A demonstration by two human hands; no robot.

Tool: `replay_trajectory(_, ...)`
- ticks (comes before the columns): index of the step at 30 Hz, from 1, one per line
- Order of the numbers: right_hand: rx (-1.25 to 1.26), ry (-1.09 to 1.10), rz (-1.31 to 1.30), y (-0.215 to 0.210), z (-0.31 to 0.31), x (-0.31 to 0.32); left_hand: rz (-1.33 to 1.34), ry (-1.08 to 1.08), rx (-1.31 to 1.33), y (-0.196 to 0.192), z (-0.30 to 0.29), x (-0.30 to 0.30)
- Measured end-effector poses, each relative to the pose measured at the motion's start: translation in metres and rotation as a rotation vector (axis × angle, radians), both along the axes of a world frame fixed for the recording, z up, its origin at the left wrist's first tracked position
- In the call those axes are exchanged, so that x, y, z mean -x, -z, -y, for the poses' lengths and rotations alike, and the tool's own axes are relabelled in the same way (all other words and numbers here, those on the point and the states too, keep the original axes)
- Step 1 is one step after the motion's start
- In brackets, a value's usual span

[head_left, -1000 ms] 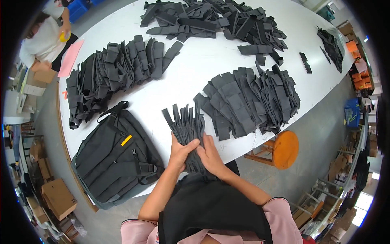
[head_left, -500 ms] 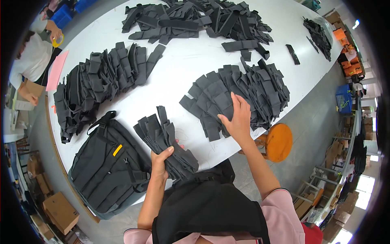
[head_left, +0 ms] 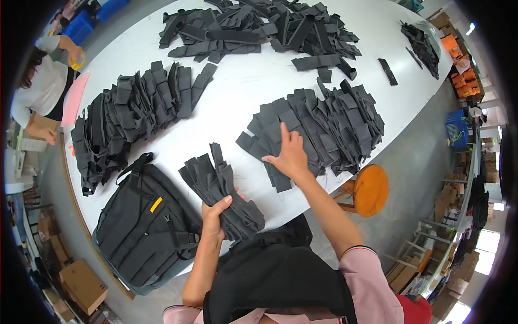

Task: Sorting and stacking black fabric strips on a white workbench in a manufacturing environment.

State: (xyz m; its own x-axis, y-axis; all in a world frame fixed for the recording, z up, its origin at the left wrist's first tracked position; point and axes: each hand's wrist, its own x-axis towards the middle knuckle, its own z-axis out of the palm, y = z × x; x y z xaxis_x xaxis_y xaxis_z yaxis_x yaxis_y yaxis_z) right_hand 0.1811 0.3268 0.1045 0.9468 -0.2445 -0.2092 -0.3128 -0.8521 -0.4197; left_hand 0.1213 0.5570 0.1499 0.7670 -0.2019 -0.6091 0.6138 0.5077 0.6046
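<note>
My left hand is closed round a bundle of dark grey fabric strips, held above the near edge of the white table. My right hand is spread, thumb out to the left, over the near left part of a fanned pile of dark grey fabric strips. Nothing shows gripped in it; whether the fingertips touch the strips I cannot tell. A dark grey backpack with a yellow tag lies on the table left of my left hand.
Another row of strips lies at the left, and a loose heap at the far side. An orange-topped stool stands by the table's right edge. At far left, a person in white holds something yellow. A blue basket stands at right.
My right hand has moved left across the fanned pile, fingers still spread. The left hand keeps hold of its bundle in nearly the same place.
</note>
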Motion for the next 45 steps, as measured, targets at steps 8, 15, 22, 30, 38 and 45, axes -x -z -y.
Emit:
replay_trajectory(8,-1.502,-0.037,-0.037,-0.078,0.028,0.03,0.034,-0.118,0.109,-0.004,-0.034,0.011)
replay_trajectory(15,-1.315,0.272,-0.194,-0.078,0.015,0.066,0.092,-0.055,0.091,-0.004,-0.032,0.008)
replay_trajectory(22,-1.415,0.216,-0.29,-0.039,-0.022,0.068,0.0,-0.082,0.004,-0.006,-0.027,0.005)
replay_trajectory(30,-1.49,-0.094,-0.312,-0.059,-0.14,0.035,0.137,-0.158,-0.214,-0.029,-0.081,-0.025)
replay_trajectory(38,-1.462,-0.438,-0.101,-0.113,-0.298,-0.125,0.341,-0.112,-0.648,-0.141,-0.234,-0.163)
replay_trajectory(45,-0.562,-0.346,-0.088,-0.088,-0.378,-0.216,0.248,0.135,-1.42,-0.064,-0.33,-0.256)
